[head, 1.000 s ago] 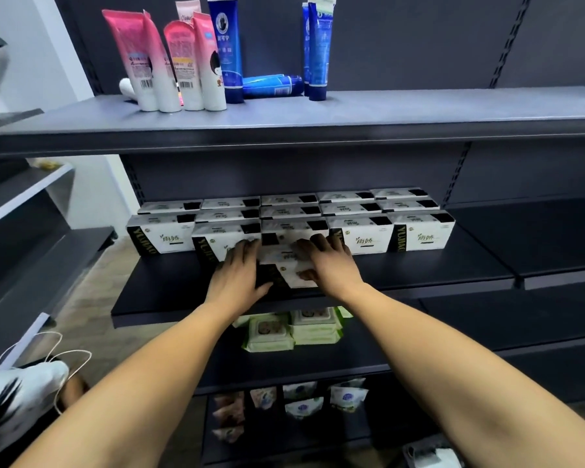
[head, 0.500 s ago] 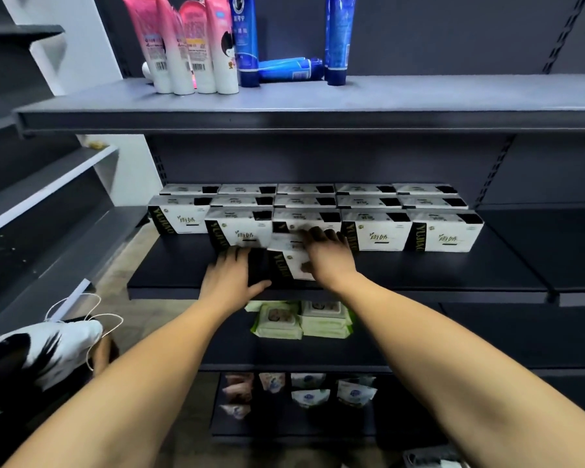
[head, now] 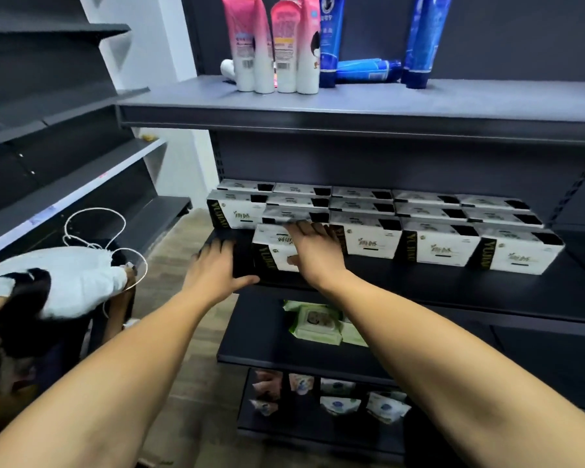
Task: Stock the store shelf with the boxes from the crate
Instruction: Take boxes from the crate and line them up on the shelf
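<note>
The box, at the left front of the middle shelf, looks light and stiff but crushable, and is best taken by its short ends. The right hand lies flat on it, fingers spread, while the left hand rests open beside its dark end. Stocked boxes crowd it behind and to the right, with wipes on the shelf below.

I see a shop here: dark metal shelving carries rows of identical white boxes, pink and blue tubes on the shelf above, wipe packs and sachets on lower shelves.
</note>
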`<state>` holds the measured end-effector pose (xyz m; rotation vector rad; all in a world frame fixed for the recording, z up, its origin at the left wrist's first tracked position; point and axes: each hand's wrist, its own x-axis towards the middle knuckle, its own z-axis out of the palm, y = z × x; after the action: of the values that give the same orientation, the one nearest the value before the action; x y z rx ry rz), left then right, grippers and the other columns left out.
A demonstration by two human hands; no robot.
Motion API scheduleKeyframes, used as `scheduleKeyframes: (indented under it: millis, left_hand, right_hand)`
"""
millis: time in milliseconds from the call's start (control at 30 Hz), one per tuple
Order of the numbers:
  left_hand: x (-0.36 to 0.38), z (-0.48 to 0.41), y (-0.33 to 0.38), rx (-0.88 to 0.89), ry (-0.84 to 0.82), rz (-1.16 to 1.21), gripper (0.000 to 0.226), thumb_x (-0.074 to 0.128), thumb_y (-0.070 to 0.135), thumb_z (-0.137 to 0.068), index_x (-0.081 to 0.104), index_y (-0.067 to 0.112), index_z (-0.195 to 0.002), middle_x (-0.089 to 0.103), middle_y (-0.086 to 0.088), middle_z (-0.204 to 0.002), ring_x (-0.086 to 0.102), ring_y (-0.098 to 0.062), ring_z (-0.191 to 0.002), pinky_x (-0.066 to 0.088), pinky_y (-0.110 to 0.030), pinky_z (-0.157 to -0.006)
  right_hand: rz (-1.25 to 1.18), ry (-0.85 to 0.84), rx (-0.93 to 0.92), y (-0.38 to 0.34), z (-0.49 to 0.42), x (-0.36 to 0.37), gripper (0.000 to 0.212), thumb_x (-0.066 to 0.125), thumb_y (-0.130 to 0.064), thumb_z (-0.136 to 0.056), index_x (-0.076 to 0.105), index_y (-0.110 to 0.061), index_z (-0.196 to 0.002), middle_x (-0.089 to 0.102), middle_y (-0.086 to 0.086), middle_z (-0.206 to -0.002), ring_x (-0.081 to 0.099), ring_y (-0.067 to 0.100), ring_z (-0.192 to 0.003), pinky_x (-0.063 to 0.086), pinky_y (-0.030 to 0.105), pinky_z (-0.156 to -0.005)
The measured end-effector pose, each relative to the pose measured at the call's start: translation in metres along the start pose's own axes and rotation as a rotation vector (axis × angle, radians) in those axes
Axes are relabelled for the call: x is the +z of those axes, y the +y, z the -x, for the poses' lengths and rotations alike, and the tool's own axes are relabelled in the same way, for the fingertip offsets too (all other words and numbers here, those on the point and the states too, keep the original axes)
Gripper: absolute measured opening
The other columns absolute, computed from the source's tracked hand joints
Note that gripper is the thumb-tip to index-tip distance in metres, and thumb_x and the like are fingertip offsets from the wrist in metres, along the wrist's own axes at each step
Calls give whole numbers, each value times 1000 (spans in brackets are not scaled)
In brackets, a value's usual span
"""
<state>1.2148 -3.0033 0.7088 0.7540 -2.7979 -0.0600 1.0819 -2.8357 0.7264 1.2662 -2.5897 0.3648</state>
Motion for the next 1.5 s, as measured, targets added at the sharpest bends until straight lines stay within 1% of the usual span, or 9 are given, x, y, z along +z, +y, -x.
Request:
scheduleKeyframes:
  millis: [133, 333, 433, 567, 733, 900, 1167, 1333, 1500]
  left_hand:
    - [-6, -12, -44, 2, 3, 43, 97, 71, 71, -67, 40, 14, -140, 50, -11, -131, 47, -31, -122, 44, -47, -96]
    - [-6, -28, -99, 1, -7, 80, 102, 71, 70, -69, 37, 10, -144, 45, -11, -141, 43, -31, -129, 41, -46, -103]
    - [-3, -35, -119, -6, -18, 113, 101, 70, 69, -71, 35, 11, -146, 43, -10, -142, 42, -28, -131, 41, -42, -102]
    - [5, -45, -140, -18, -19, 109, 99, 65, 74, -72, 37, 13, -144, 45, -5, -140, 41, -26, -130, 40, -41, -97]
    - [19, -61, -151, 12, 8, 225, 92, 74, 65, -70, 44, 13, -139, 50, -6, -131, 46, -28, -124, 41, -43, -95]
    - [27, -78, -155, 36, 32, 299, 94, 77, 62, -69, 45, 7, -140, 53, -9, -128, 50, -30, -120, 44, -48, -94]
    - [35, -96, -154, 55, -2, 273, 96, 73, 65, -71, 41, 9, -142, 51, -8, -133, 49, -28, -123, 43, -46, -99]
    - [38, -102, -149, 67, -9, 264, 97, 72, 66, -72, 40, 12, -144, 49, -6, -135, 51, -27, -123, 44, -44, -98]
    - [43, -103, -149, 100, -28, 208, 96, 65, 71, -74, 38, 12, -145, 46, -5, -138, 53, -27, -120, 44, -43, -94]
  right_hand:
    - [14, 6, -23, -44, -29, 13, 81, 74, -26, -83, 29, -29, -150, 41, 2, -150, 38, 30, -136, 33, 45, -108]
    - [35, -5, -28, -98, -64, 34, 82, 74, -27, -83, 27, -28, -151, 40, 5, -150, 35, 32, -137, 31, 44, -109]
    - [13, -36, -10, -114, -77, 45, 76, 71, -27, -85, 29, -27, -149, 36, 2, -152, 29, 32, -140, 27, 44, -110]
    - [5, -53, -2, -126, -91, 56, 68, 68, -24, -88, 33, -26, -146, 37, 2, -151, 32, 30, -138, 26, 44, -111]
    - [31, -110, 58, -127, -112, 63, 70, 62, -25, -93, 25, -23, -152, 27, 5, -157, 24, 32, -143, 19, 45, -117]
    - [19, -98, 41, -122, -129, 72, 68, 60, -21, -94, 26, -23, -153, 28, 5, -158, 25, 31, -143, 23, 43, -115]
    - [75, -6, 66, -115, -139, 81, 64, 62, -9, -90, 35, -20, -148, 37, 9, -149, 34, 33, -137, 31, 43, -112]
    - [108, -8, 72, -115, -143, 83, 61, 62, -13, -91, 36, -20, -145, 36, 9, -145, 34, 34, -134, 32, 45, -110]
    - [88, 5, 94, -111, -146, 88, 62, 60, -14, -91, 34, -27, -145, 31, 9, -147, 32, 35, -132, 36, 45, -106]
